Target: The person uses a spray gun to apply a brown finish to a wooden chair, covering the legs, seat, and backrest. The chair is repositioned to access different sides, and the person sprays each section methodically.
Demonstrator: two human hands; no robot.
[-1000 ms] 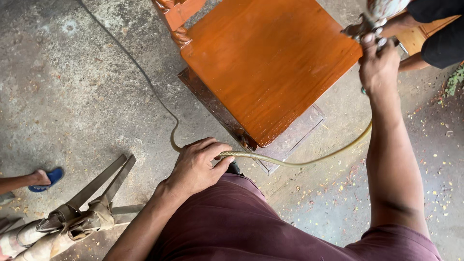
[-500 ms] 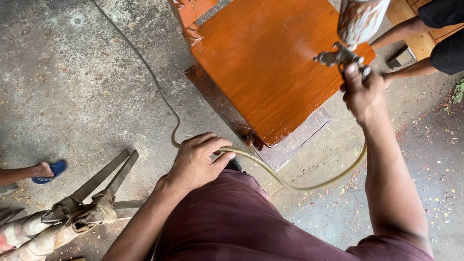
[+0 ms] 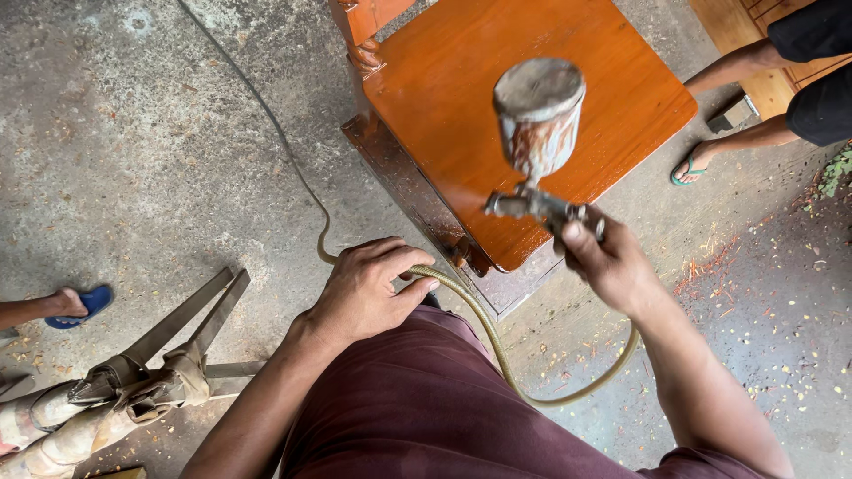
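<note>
**Spray gun held over a lacquered wooden panel**

The right hand (image 3: 612, 266) closes its grip around the handle of a grimy metal spray gun with a cylindrical top cup (image 3: 537, 133), which hangs above the near edge of the glossy orange-brown wooden panel (image 3: 497, 98). The left hand (image 3: 368, 288) grips the olive-green hose (image 3: 497, 346), which loops near the maroon-clad lap and trails far-left across the grey concrete floor (image 3: 133, 177). Good practice, as judged here: keep the nozzle square to the panel, move evenly, and hold the hose clear of the wet finish. The cup is lidded, so its contents cannot be seen. A bystander's legs in sandals (image 3: 688, 168) stand at far right; a foot in a blue sandal (image 3: 75, 303) shows at left.
</note>
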